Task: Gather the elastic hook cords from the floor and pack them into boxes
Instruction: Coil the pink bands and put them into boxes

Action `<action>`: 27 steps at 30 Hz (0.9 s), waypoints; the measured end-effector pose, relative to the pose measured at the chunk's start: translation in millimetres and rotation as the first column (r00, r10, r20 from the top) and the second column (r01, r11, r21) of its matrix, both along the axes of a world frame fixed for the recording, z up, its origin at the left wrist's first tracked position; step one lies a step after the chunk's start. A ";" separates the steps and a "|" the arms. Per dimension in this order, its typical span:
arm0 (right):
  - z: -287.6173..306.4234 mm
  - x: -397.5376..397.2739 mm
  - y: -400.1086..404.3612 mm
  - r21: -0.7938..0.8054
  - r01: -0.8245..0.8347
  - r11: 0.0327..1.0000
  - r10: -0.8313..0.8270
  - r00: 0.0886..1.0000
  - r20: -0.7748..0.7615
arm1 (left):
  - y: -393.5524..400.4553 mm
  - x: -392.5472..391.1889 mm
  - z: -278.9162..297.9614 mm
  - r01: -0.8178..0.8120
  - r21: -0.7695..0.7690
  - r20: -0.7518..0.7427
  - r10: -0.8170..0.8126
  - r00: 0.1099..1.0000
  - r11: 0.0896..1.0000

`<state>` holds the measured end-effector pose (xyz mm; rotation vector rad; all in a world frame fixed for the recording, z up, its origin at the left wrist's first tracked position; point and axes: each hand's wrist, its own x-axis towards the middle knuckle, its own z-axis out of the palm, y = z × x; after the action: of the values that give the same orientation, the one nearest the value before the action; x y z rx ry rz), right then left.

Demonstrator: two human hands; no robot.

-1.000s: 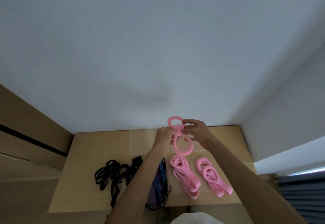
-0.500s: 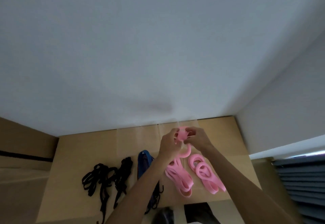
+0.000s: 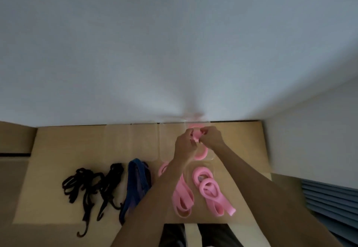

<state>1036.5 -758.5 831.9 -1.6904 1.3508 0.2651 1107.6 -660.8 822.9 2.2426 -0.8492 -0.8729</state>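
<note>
While both hands are working one pink cord (image 3: pixel 199 140) above the far right of the cardboard box (image 3: pixel 58 149), it is being folded small
The left hand (image 3: pixel 184 146) and right hand (image 3: pixel 210 137) are both pinching it with curled fingers; keeping the loops gathered tight should be helping it lie beside the pink bundles (image 3: pixel 211 190), right of the blue cord (image 3: pixel 137 180) and black hook cords (image 3: pixel 85 186)

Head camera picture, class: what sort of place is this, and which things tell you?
Probably a storeroom or packing corner indoors: a flat cardboard box top serves as the work surface against a plain white wall, more cardboard stands at the left, and sorted black cords and pink bands lie ready.
</note>
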 end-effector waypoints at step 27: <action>-38.2 -24.4 5.4 -0.476 -0.215 0.853 0.275 0.960 0.058 | 0.4 1.3 -25.4 0.215 -0.022 0.475 -0.179 0.861 0.976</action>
<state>1012.1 -753.0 793.7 -2.2510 1.1602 -0.0309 1108.9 -660.4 797.6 2.3660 -1.3293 -0.3618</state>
